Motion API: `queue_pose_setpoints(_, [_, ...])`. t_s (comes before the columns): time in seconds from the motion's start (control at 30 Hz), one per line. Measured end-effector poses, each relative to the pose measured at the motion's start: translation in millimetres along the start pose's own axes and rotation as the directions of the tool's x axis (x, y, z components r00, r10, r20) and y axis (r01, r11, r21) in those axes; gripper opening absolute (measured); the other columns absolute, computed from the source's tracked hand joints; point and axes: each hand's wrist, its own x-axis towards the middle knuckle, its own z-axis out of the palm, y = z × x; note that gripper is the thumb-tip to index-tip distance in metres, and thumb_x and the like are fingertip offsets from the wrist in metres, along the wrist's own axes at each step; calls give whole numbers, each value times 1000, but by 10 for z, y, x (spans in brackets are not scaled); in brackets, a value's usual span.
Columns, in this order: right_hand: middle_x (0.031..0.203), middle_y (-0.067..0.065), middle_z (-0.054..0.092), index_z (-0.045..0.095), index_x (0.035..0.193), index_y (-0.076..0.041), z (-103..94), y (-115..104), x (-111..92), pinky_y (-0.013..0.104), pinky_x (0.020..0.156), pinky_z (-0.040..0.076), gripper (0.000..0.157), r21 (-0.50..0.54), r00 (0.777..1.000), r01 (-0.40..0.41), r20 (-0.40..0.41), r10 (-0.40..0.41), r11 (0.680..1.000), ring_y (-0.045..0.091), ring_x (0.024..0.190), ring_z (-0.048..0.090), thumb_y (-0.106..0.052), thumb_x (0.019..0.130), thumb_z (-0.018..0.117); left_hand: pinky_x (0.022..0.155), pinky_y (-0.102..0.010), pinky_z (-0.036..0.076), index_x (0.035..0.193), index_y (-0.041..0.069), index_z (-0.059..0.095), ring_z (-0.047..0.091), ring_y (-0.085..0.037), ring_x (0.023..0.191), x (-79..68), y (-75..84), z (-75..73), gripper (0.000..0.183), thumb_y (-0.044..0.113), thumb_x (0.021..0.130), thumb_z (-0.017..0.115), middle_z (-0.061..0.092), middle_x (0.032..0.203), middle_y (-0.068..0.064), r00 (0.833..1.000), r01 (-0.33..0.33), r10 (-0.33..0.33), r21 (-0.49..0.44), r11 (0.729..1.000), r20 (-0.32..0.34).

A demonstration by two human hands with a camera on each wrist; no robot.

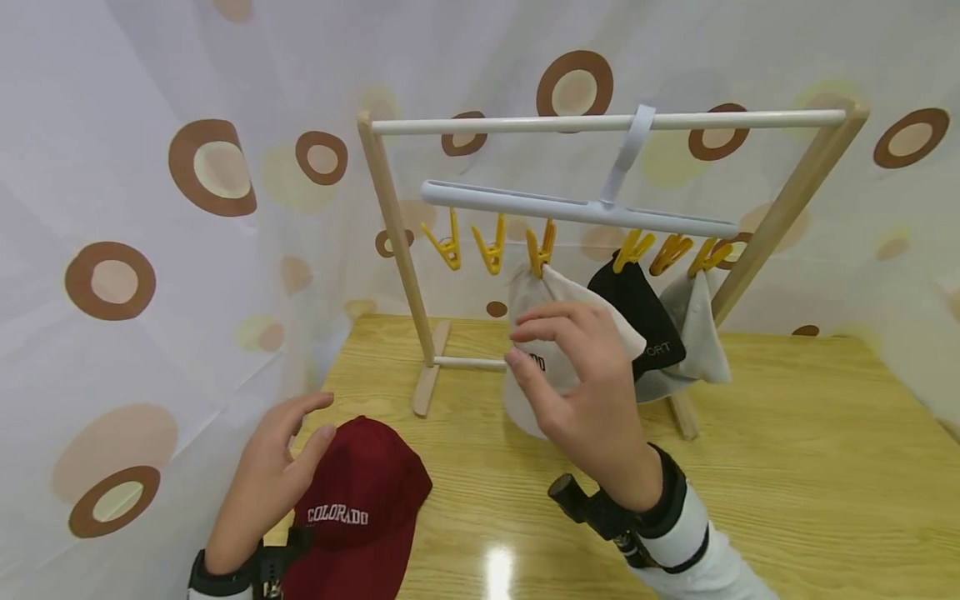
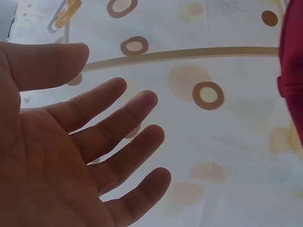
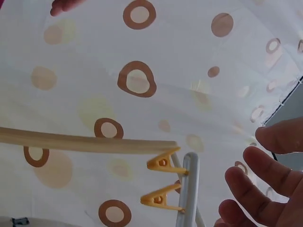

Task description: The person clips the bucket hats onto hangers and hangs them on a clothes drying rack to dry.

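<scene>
A dark red cap with COLORADO lettering (image 1: 360, 475) lies on the wooden table at the front left. Beside and partly over it hovers my left hand (image 1: 262, 479), fingers relaxed, thumb apart and the palm bare (image 2: 52, 151). My right hand (image 1: 588, 392) is raised in front of a whitish cap (image 1: 528, 387), covering part of its lettering; its fingers bend loosely around nothing. That cap hangs from a yellow clip (image 1: 540, 248) on a pale hanger (image 1: 517, 200). Two yellow clips to its left, the outer one (image 1: 446, 243) included, hold nothing.
The hanger hooks over the white bar (image 1: 495, 125) of a wooden-legged rack (image 1: 397, 233) on the table (image 1: 810, 450). At its right hang a black cap (image 1: 637, 312) and a grey cap (image 1: 701, 321). A circle-patterned sheet (image 1: 285, 75) surrounds the table.
</scene>
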Motion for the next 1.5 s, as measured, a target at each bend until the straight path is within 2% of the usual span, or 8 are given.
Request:
queue_pose_setpoints(0.17, [108,8,68,71,96,-8,167,-43,-101,36,97,41,11,19,996,-34,87,32,999,25,109,56,-11,86,73,97,-26,36,126,4,64,55,-33,122,-68,-55,35,33,7,93,65,65,127,-15,999,42,-42,13,999,18])
queue_pose_setpoints(0.33, [108,4,68,70,96,-10,312,-46,-181,37,92,44,13,33,987,-39,158,34,999,21,107,56,-11,84,76,98,-37,37,124,5,65,56,-35,122,-89,-61,55,31,9,94,65,66,127,-15,998,52,-53,30,998,40])
queue_pose_setpoints(0.53, [110,2,66,70,98,-12,477,5,-266,37,90,46,15,31,964,-74,259,64,997,20,106,57,-13,85,76,98,-55,41,124,3,64,55,-39,122,-57,-94,82,31,9,93,65,66,126,-17,997,56,-58,37,998,59])
queue_pose_setpoints(0.97, [106,1,65,67,104,-13,977,216,-574,35,87,49,16,-33,837,-187,517,177,982,20,101,60,-19,90,73,103,-63,41,127,-1,62,53,-44,126,-46,-306,176,33,14,97,61,64,128,-22,974,173,-177,43,984,139])
queue_pose_setpoints(1.1, [105,3,65,68,104,-12,1102,313,-658,35,86,50,16,-66,829,-199,520,204,978,20,99,61,-19,90,73,104,-63,40,129,-1,60,50,-45,129,19,-396,191,35,15,98,58,61,132,-23,967,194,-196,30,981,165])
queue_pose_setpoints(1.23, [104,6,65,68,103,-10,1246,427,-755,37,84,51,16,-107,812,-222,530,245,969,23,99,62,-18,90,72,103,-63,41,134,0,55,49,-47,131,97,-482,158,38,19,101,54,55,139,-24,945,260,-257,10,965,202])
queue_pose_setpoints(1.33, [108,9,66,68,105,-8,1343,500,-833,37,84,51,17,-120,770,-269,569,288,956,25,100,62,-19,92,70,104,-63,41,137,1,52,47,-46,133,125,-538,154,41,22,103,52,52,143,-24,922,316,-305,-6,949,236])
queue_pose_setpoints(1.5, [113,13,65,65,114,-4,1467,574,-884,36,83,51,26,-119,690,-375,627,362,920,26,99,61,-19,94,67,107,-61,39,139,3,51,44,-42,136,181,-614,217,42,24,103,51,51,144,-23,900,369,-350,-27,929,259])
